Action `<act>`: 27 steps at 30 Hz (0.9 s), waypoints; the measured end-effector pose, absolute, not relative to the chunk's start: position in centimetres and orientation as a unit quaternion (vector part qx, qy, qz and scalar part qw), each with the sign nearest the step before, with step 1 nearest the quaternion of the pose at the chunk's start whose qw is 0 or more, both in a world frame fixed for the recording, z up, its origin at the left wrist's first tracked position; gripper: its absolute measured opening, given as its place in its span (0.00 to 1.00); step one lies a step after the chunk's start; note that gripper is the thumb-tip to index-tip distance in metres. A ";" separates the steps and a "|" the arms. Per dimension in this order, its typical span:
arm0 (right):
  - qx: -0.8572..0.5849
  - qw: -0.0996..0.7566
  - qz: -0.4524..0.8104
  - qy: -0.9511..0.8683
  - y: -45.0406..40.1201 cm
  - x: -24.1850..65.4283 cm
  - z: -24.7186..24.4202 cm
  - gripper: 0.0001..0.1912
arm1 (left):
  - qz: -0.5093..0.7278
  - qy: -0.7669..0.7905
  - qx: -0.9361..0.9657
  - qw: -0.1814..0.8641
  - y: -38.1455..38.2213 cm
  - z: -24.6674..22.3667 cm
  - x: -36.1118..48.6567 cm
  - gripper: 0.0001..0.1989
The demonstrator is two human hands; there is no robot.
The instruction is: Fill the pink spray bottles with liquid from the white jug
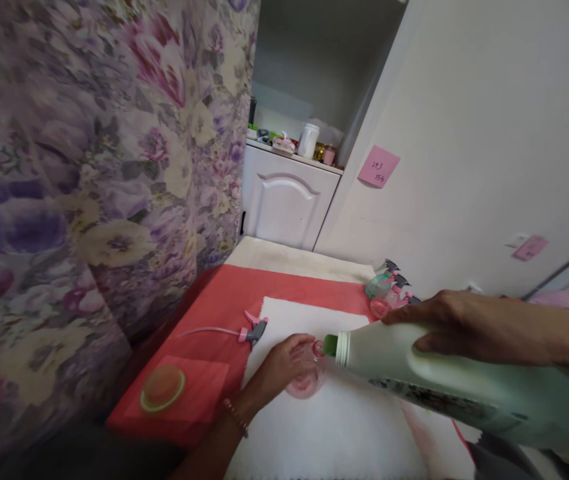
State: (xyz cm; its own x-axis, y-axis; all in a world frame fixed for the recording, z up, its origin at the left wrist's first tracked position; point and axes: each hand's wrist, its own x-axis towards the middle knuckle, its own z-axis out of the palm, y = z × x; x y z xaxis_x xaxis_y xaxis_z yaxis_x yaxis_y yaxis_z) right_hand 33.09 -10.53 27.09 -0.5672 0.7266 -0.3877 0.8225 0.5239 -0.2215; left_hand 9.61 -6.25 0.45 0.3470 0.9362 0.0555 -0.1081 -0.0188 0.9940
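Observation:
My left hand (287, 360) is wrapped round a clear pink spray bottle (305, 383) without its top, standing on a white cloth. Gripped by its handle in my right hand (444, 327) is a large pale green detergent jug (509, 393), tipped nearly level towards the left. Its green spout (331, 345) is at the small bottle's mouth; whether they touch I cannot tell. A grey and pink spray trigger (255, 330) with a thin dip tube (209, 329) lies left of my left hand. Further left, a round cap with a pale green rim (184, 383) lies on a red square.
A white cloth (344, 433) lies over the red table cover (204, 293). Several spray bottles (378, 285) stand at the table's back right, near the wall. A floral curtain (114, 167) hangs on the left. Behind is a white cabinet (287, 200) with a white canister (308, 141) on top.

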 end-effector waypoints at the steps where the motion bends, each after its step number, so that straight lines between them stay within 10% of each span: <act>1: 0.447 0.125 -0.196 0.864 -10.5 33.1 27.1 0.20 | 0.438 0.368 0.563 0.597 -6.2 0.5 9.6 0.23; 27: 0.454 0.132 -0.173 0.864 -10.4 33.3 26.9 0.22 | 0.428 0.374 0.573 0.591 -6.3 0.8 9.6 0.23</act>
State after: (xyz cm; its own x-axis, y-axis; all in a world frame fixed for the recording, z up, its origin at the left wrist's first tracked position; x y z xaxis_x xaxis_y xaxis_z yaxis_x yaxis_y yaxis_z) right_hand 33.28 -10.42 26.90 -0.5536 0.7388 -0.3844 0.8297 0.5288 -0.1787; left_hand 9.56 -6.31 0.82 0.3543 0.9339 0.0477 -0.0763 -0.0219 0.9968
